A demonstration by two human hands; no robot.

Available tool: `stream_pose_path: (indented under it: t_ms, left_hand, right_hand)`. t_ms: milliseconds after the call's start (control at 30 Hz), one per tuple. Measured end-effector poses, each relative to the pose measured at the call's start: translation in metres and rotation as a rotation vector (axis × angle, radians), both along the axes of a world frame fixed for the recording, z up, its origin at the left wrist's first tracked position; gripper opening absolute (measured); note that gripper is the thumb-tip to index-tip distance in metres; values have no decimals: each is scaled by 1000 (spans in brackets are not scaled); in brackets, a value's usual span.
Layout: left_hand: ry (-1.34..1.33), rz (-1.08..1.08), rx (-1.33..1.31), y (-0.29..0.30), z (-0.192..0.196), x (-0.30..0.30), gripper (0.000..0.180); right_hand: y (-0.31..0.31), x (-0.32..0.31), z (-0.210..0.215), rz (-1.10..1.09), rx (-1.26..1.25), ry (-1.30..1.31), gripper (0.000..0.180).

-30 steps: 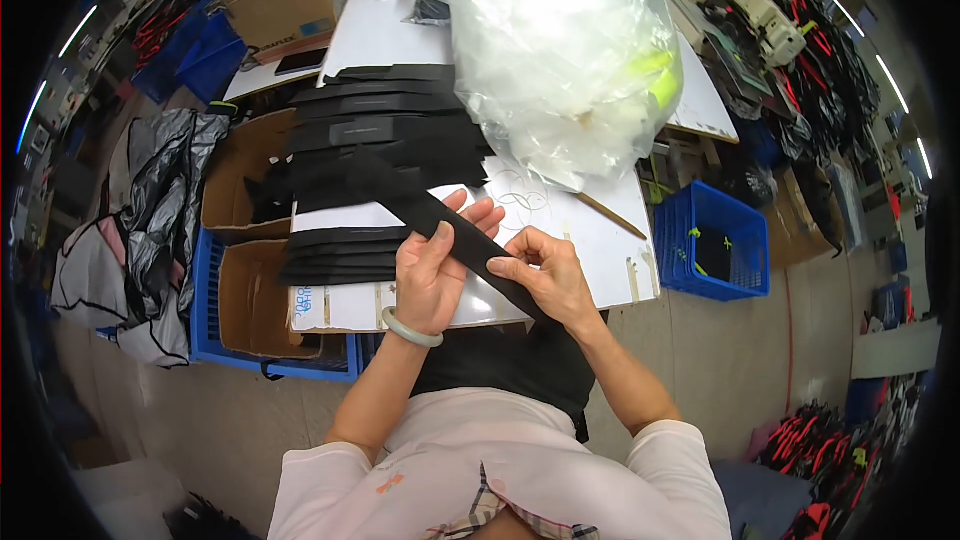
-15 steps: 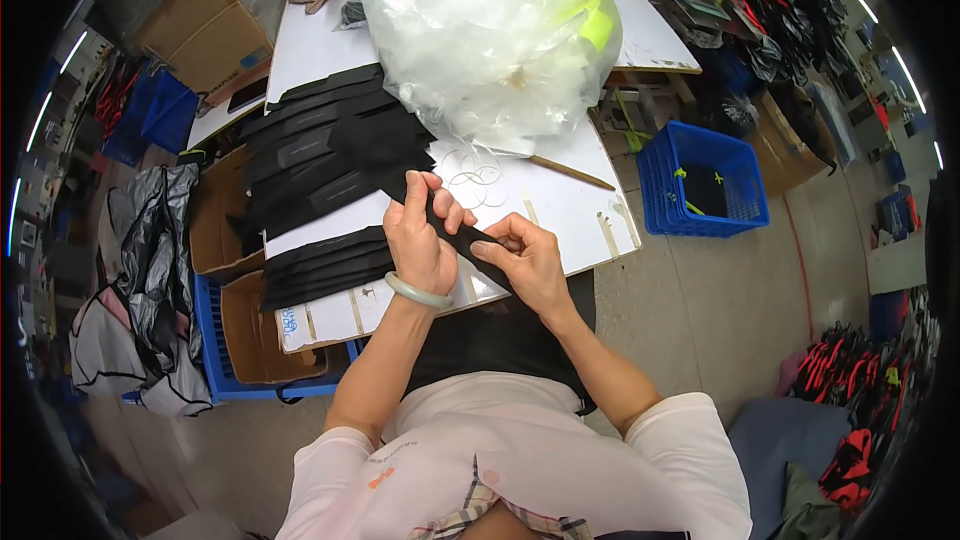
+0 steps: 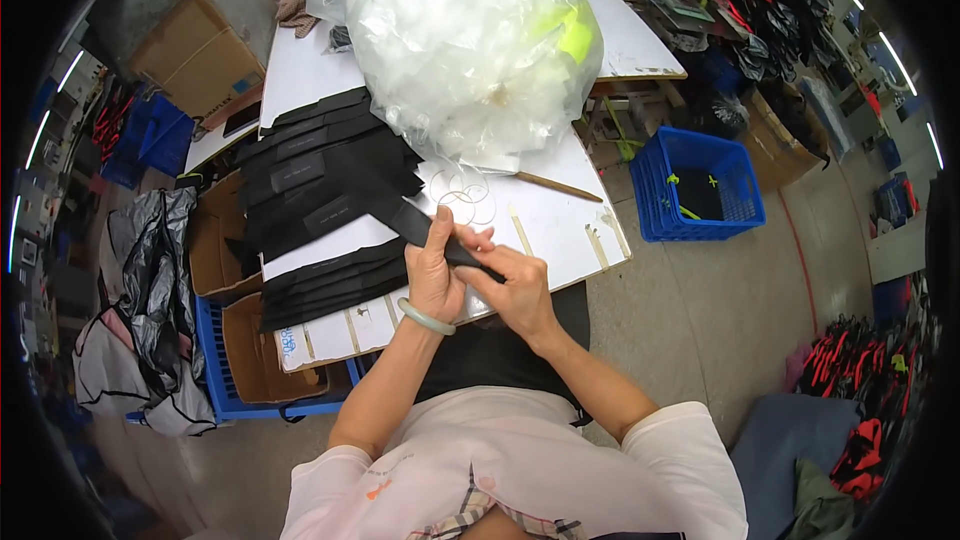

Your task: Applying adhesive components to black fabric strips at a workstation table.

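Note:
Both of my hands are on a folded black fabric strip (image 3: 408, 222) at the near edge of the white table (image 3: 550, 235). My left hand (image 3: 434, 278), a pale bangle at its wrist, grips the strip with the thumb on top. Close beside it, my right hand (image 3: 520, 295) pinches the lower end. To their left lie overlapping flat black fabric pieces (image 3: 310, 170), with a lower row of similar black pieces (image 3: 330, 285) nearer me. Just beyond my hands are loops of thin cord (image 3: 465, 202).
A big clear plastic bag (image 3: 460, 60) with white contents covers the table's far part. A wooden stick (image 3: 560, 187) lies beside it. On the floor at right stands a blue crate (image 3: 665, 225); at left, a cardboard box (image 3: 255, 355) sits in a blue bin.
My right hand has come closer to my left hand along the strip. The strip's upper end now shows more plainly past my left thumb. The whole view has shifted slightly.

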State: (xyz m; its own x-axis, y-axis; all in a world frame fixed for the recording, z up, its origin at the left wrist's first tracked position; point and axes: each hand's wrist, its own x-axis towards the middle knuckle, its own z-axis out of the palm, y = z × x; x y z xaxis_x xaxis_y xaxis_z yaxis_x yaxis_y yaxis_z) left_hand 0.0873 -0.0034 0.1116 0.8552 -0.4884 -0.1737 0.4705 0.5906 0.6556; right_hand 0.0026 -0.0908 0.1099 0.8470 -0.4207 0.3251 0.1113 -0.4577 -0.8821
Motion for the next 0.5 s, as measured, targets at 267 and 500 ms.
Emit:
stream_pose_path:
  t_ms: [267,500]
  left_hand:
    - [103,225,262,14,2,29,44]
    - [169,93,177,17,0,24,36]
  right_hand:
    - [-82,118,-12,-54,-398,-267,12]
    - [-102,185,-49,-219,-684,202,20]
